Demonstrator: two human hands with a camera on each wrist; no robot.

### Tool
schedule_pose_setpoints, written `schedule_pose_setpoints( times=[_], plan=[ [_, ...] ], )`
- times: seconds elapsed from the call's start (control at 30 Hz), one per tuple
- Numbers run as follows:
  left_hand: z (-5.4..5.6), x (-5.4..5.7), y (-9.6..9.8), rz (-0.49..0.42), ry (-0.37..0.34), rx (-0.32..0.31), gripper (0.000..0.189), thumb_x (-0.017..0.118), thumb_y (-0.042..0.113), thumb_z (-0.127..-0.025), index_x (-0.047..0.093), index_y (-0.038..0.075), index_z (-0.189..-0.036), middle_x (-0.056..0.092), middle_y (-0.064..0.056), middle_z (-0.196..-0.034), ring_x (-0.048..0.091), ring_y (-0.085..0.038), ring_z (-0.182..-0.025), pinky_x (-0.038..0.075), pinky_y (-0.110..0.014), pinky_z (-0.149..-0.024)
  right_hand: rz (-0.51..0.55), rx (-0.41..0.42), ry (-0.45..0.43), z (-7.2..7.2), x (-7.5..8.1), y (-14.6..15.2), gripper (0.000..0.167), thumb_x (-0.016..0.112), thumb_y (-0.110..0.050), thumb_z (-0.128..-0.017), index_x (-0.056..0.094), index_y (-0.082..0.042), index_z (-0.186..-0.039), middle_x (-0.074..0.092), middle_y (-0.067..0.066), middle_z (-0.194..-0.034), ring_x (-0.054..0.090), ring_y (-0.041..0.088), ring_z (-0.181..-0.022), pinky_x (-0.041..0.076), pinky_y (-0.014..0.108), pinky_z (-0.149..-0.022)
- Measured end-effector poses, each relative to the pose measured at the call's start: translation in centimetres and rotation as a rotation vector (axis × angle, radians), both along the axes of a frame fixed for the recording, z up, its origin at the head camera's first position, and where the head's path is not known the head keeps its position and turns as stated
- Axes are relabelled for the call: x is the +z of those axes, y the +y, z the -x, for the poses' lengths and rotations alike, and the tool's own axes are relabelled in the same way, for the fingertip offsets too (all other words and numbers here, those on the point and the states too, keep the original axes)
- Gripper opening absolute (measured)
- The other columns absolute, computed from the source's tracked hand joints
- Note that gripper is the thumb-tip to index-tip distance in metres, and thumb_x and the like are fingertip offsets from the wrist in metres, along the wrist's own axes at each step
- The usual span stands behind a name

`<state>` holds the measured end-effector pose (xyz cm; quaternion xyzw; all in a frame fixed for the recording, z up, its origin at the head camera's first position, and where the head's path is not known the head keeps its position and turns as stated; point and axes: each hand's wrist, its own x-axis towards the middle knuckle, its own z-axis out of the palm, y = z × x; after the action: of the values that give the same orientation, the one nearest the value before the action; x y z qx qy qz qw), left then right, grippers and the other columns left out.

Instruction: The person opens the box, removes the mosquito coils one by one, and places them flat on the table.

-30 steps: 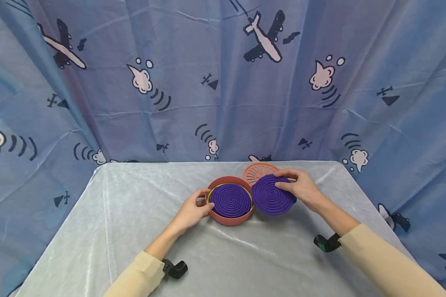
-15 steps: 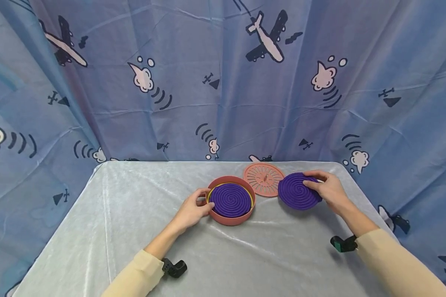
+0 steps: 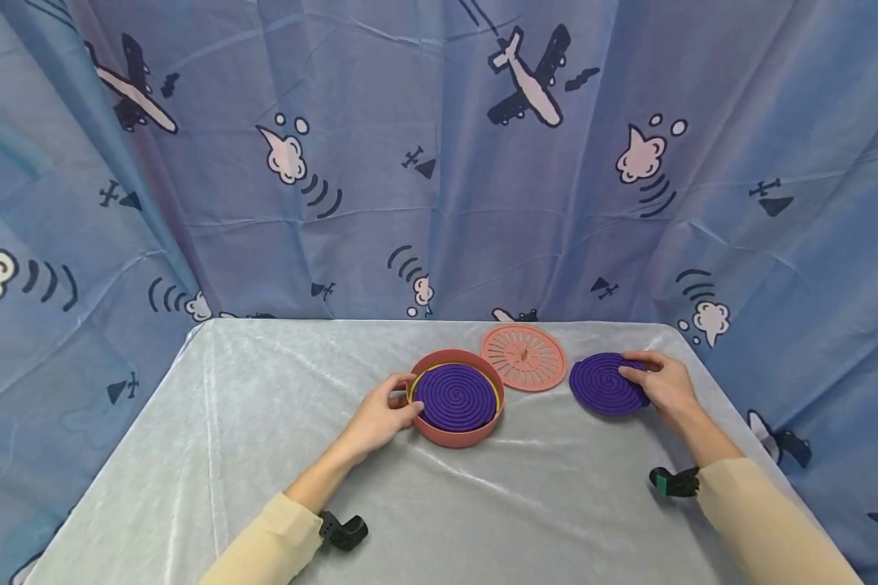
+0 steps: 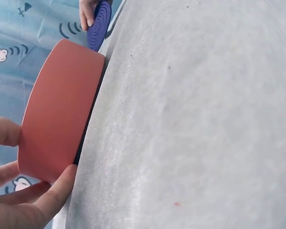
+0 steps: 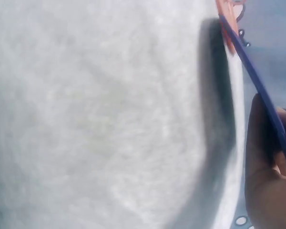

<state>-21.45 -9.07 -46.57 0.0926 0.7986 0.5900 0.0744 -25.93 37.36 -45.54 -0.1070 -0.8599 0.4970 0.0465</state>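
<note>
A round salmon-red mosquito coil box (image 3: 457,439) stands on the table, a yellow ring showing inside its rim. Within it lies a purple spiral mosquito coil (image 3: 455,397). My left hand (image 3: 380,416) holds the box by its left side, fingers and thumb spread along the wall (image 4: 62,105). Off to the right, my right hand (image 3: 664,385) pinches a second purple mosquito coil (image 3: 604,385) at its right edge. In the right wrist view this coil (image 5: 255,74) is seen edge-on, tilted, with its shadow on the cloth below.
A slotted salmon-red lid (image 3: 524,358) with a small upright piece at its middle lies behind and right of the box. Pale cloth covers the table (image 3: 497,520). A blue printed curtain (image 3: 351,162) hangs right behind the table's far edge.
My right hand has carried its mosquito coil right, away from the box, and lowered it towards the table, uncovering the lid. The left hand has stayed on the box.
</note>
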Motion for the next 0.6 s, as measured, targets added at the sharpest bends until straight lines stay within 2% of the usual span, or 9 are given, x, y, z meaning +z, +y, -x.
schedule_pose_setpoints(
  times=[0.1, 0.2, 0.33, 0.43, 0.6],
  plan=[
    [0.0, -0.1, 0.0, -0.001, 0.003, 0.006, 0.049, 0.071, 0.013, -0.094, 0.056, 0.008, -0.141, 0.054, -0.018, -0.138, 0.062, -0.031, -0.116, 0.061, -0.033, -0.080, -0.020, 0.006, -0.016, 0.2, -0.7, 0.1, 0.049, 0.068, -0.017, -0.098, 0.056, 0.007, -0.139, 0.052, 0.028, -0.141, 0.052, 0.004, -0.102, 0.045, 0.008, -0.075],
    [0.0, -0.2, 0.1, -0.005, 0.005, 0.005, 0.048, 0.071, 0.014, -0.094, 0.056, 0.008, -0.140, 0.054, -0.018, -0.138, 0.062, -0.030, -0.115, 0.061, -0.033, -0.080, -0.047, 0.026, -0.021, 0.2, -1.2, 0.2, 0.049, 0.068, -0.016, -0.097, 0.055, 0.008, -0.138, 0.053, 0.029, -0.139, 0.054, 0.013, -0.108, 0.044, 0.009, -0.075],
    [0.0, -0.4, 0.2, -0.014, 0.012, 0.002, 0.048, 0.070, 0.013, -0.095, 0.056, 0.007, -0.140, 0.054, -0.019, -0.138, 0.062, -0.030, -0.115, 0.061, -0.033, -0.080, -0.086, 0.048, -0.011, 0.1, -1.6, 0.4, 0.047, 0.066, -0.015, -0.098, 0.055, 0.009, -0.137, 0.053, 0.032, -0.139, 0.054, 0.031, -0.120, 0.042, 0.011, -0.077],
    [-0.1, -0.5, 0.2, -0.015, 0.010, 0.004, 0.048, 0.070, 0.013, -0.095, 0.056, 0.007, -0.141, 0.053, -0.019, -0.138, 0.062, -0.030, -0.115, 0.061, -0.033, -0.080, -0.124, 0.061, 0.007, 0.0, -1.7, 0.5, 0.045, 0.064, -0.014, -0.099, 0.056, 0.010, -0.136, 0.053, 0.033, -0.138, 0.051, 0.039, -0.125, 0.041, 0.017, -0.081],
    [-0.1, -0.3, 0.2, 0.000, -0.001, 0.017, 0.048, 0.069, 0.013, -0.096, 0.055, 0.008, -0.142, 0.054, -0.018, -0.139, 0.061, -0.031, -0.116, 0.061, -0.033, -0.081, -0.266, 0.095, 0.089, 0.0, -1.5, 1.0, 0.038, 0.065, -0.013, -0.098, 0.062, 0.010, -0.128, 0.062, 0.032, -0.125, 0.059, 0.039, -0.112, 0.045, 0.022, -0.080]
  ],
)
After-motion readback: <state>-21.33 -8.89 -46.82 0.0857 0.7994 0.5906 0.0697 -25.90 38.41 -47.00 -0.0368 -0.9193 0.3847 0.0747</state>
